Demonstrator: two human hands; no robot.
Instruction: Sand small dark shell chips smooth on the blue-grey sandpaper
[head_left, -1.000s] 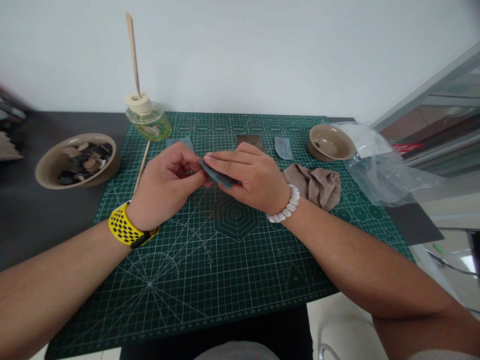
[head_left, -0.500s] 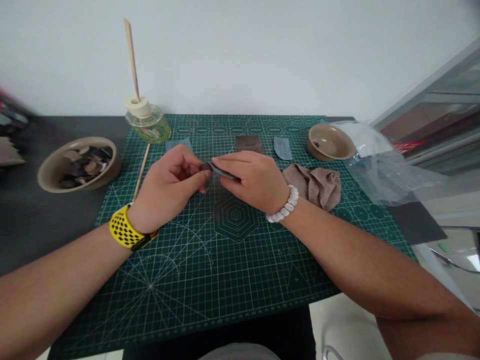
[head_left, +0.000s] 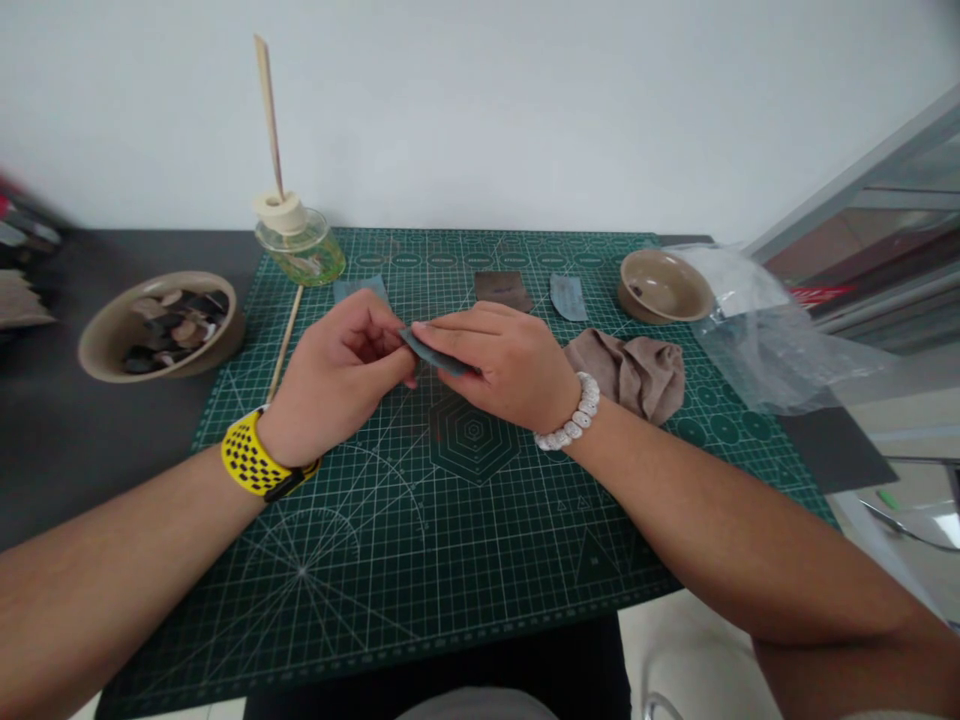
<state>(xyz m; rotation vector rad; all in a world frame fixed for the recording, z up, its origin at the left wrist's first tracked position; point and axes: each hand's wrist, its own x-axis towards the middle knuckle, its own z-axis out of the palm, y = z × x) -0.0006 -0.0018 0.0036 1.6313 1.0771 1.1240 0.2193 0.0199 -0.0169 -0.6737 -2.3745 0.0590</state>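
Both hands meet over the middle of the green cutting mat (head_left: 420, 560). My right hand (head_left: 502, 365) is closed on a blue-grey strip of sandpaper (head_left: 431, 352), fingers laid along it. My left hand (head_left: 337, 375), with a yellow watch at the wrist, pinches something small against the strip's left end; the fingers hide it. More sandpaper strips lie at the mat's far side: a blue one (head_left: 358, 289), a dark brown one (head_left: 502, 290) and a grey-blue one (head_left: 567, 297).
A tan bowl (head_left: 101, 345) of dark and pale chips sits left on the dark table. A glass diffuser bottle (head_left: 300, 245) with a stick, a loose stick (head_left: 286, 340), a second bowl (head_left: 664, 285), brown cloth (head_left: 630, 370) and clear plastic bag (head_left: 765, 330) lie around.
My right hand has slid the sandpaper strip slightly back and forth against what my left fingers pinch. Both hands stay in the same place over the mat.
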